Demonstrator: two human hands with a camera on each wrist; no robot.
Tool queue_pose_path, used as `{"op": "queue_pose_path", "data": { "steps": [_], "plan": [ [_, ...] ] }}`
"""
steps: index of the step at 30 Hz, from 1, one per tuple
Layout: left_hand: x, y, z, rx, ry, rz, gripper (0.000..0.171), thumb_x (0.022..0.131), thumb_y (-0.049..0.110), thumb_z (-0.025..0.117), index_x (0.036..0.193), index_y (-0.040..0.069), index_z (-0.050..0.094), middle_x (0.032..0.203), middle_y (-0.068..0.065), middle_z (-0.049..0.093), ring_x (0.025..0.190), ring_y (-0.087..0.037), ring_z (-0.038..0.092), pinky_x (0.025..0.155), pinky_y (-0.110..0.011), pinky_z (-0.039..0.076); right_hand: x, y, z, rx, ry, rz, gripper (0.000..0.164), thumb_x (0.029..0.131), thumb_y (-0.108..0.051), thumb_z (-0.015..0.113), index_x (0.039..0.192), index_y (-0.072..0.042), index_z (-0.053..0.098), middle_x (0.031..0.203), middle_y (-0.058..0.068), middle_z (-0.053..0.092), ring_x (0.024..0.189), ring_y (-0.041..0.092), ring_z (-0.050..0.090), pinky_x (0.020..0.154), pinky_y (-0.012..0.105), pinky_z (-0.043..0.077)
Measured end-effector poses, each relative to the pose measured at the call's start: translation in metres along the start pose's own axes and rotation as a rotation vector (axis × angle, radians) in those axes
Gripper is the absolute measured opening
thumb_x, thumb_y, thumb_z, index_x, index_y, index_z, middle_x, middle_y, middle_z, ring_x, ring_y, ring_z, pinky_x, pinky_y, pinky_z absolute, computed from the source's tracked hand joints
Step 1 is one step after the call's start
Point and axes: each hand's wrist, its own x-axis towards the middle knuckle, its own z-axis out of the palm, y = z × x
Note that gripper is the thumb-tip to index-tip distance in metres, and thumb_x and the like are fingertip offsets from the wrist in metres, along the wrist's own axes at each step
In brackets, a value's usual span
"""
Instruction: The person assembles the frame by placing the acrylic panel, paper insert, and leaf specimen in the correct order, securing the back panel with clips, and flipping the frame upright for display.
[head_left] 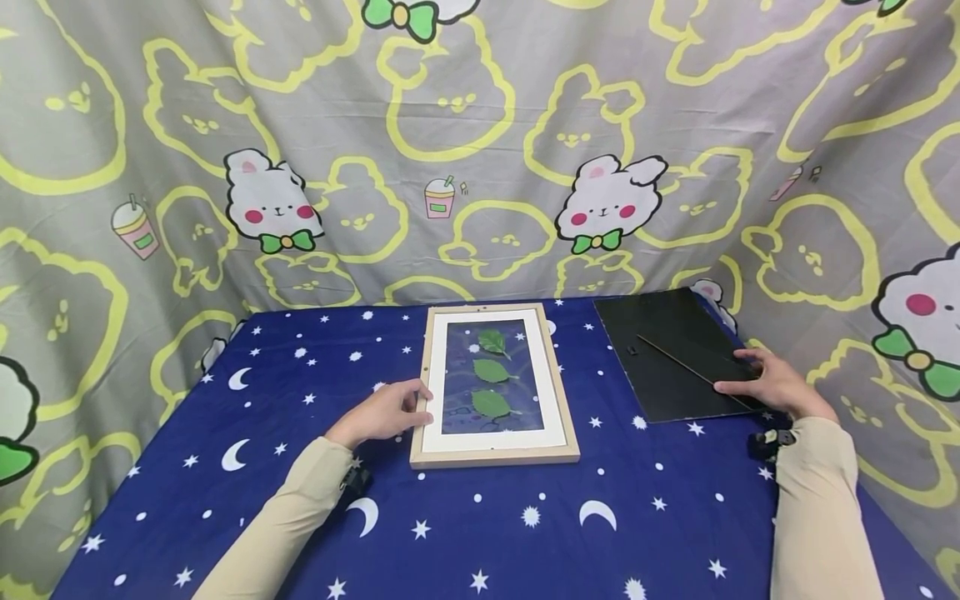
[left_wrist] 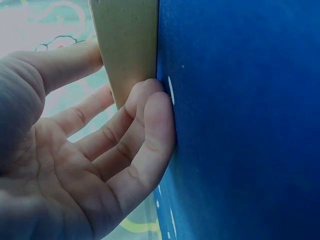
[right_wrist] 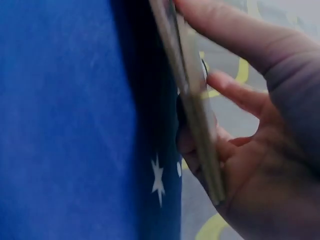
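Observation:
A light wooden picture frame [head_left: 495, 458] lies on the blue cloth in the middle, holding a white mat [head_left: 543, 367]. Inside the mat's opening, three green leaves [head_left: 491, 372] form a column over a clear pane through which blue shows. My left hand [head_left: 386, 414] rests against the frame's left side; the left wrist view shows its loosely bent fingers [left_wrist: 159, 120] touching the wooden edge. To the right, my right hand [head_left: 776, 385] grips a black backing board [head_left: 667, 333] near its right edge, thumb above and some fingers beneath. A thin brown line runs diagonally across this board.
The table bears a dark blue cloth [head_left: 465, 542] printed with white moons and stars. Behind and at both sides hangs a grey curtain [head_left: 495, 75] with yellow outlines and rabbit faces. A small dark clasp [head_left: 632, 351] sits on the board's left part.

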Motion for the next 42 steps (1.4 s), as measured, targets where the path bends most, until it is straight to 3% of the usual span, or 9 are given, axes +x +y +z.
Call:
{"op": "queue_pose_path", "data": {
  "steps": [11,13,16,19,20,23,26,32,42],
  "plan": [
    [-0.001,0.0,0.0,0.017,-0.003,0.006,0.03,0.095,0.02,0.074,0.12,0.006,0.064,0.079,-0.003,0.059,0.057,-0.015,0.055,0.055,-0.03,0.044,-0.003,0.0,-0.006,0.126,0.031,-0.022,0.084,0.096,-0.043,0.071,0.155,0.004,0.033,0.163,0.036,0.012,0.143,0.063,0.021,0.107,0.071,0.028],
    [0.0,0.0,0.0,0.015,-0.003,0.004,0.03,0.095,0.02,0.073,0.12,0.006,0.064,0.079,-0.003,0.059,0.058,-0.015,0.055,0.055,-0.03,0.044,-0.003,0.0,-0.008,0.165,0.042,-0.017,0.083,0.097,-0.043,0.07,0.156,0.001,0.031,0.163,0.036,0.013,0.143,0.062,0.021,0.108,0.064,0.032],
    [0.0,0.0,0.0,0.019,-0.002,0.0,0.029,0.095,0.02,0.074,0.12,0.007,0.064,0.079,-0.002,0.059,0.058,-0.014,0.054,0.056,-0.03,0.044,-0.004,-0.001,-0.01,0.21,0.061,-0.012,0.082,0.097,-0.042,0.07,0.159,-0.006,0.03,0.161,0.039,0.016,0.145,0.06,0.02,0.105,0.036,0.041],
    [-0.001,0.0,0.001,0.017,-0.002,-0.009,0.029,0.095,0.02,0.074,0.12,0.007,0.065,0.079,-0.002,0.059,0.058,-0.015,0.055,0.056,-0.031,0.044,-0.004,-0.003,-0.01,0.263,0.083,-0.022,0.079,0.098,-0.04,0.07,0.161,-0.014,0.031,0.161,0.039,0.016,0.147,0.057,0.019,0.091,0.013,0.042],
    [-0.001,0.001,0.001,0.017,-0.001,-0.009,0.029,0.095,0.02,0.074,0.12,0.007,0.065,0.079,-0.002,0.059,0.057,-0.015,0.055,0.055,-0.031,0.044,-0.004,-0.005,-0.009,0.292,0.096,-0.021,0.074,0.098,-0.038,0.071,0.16,-0.018,0.035,0.161,0.035,0.024,0.145,0.05,0.031,0.083,0.008,0.041],
    [-0.001,0.001,0.001,0.01,0.006,-0.01,0.029,0.095,0.02,0.073,0.12,0.007,0.065,0.078,-0.003,0.06,0.056,-0.015,0.056,0.054,-0.032,0.045,-0.003,-0.011,-0.008,0.441,0.122,-0.04,0.062,0.098,-0.026,0.071,0.154,-0.026,0.044,0.155,0.01,0.043,0.125,0.018,0.057,0.075,0.009,0.049],
    [-0.001,0.001,0.0,0.01,0.016,-0.009,0.029,0.095,0.02,0.073,0.12,0.007,0.065,0.077,-0.003,0.06,0.056,-0.015,0.057,0.054,-0.032,0.045,-0.003,-0.019,-0.009,0.591,0.143,-0.05,0.054,0.097,-0.016,0.071,0.145,-0.032,0.051,0.133,-0.014,0.051,0.091,-0.008,0.059,0.069,0.015,0.055],
    [0.0,0.001,0.002,0.02,0.033,-0.011,0.027,0.096,0.019,0.073,0.119,0.007,0.065,0.07,-0.002,0.06,0.053,-0.016,0.058,0.053,-0.032,0.046,-0.004,-0.04,-0.015,0.751,0.143,-0.061,0.057,0.096,-0.011,0.072,0.146,-0.028,0.05,0.114,-0.023,0.057,0.072,0.003,0.069,0.061,0.019,0.056],
    [0.0,0.006,0.005,0.021,0.071,-0.047,0.024,0.096,0.018,0.073,0.116,0.007,0.066,0.07,-0.002,0.061,0.055,-0.016,0.06,0.052,-0.032,0.05,-0.003,-0.084,-0.013,1.015,0.082,-0.108,0.056,0.095,0.001,0.068,0.144,-0.019,0.049,0.107,-0.019,0.068,0.071,0.011,0.074,0.062,0.023,0.058]
  ]
}}
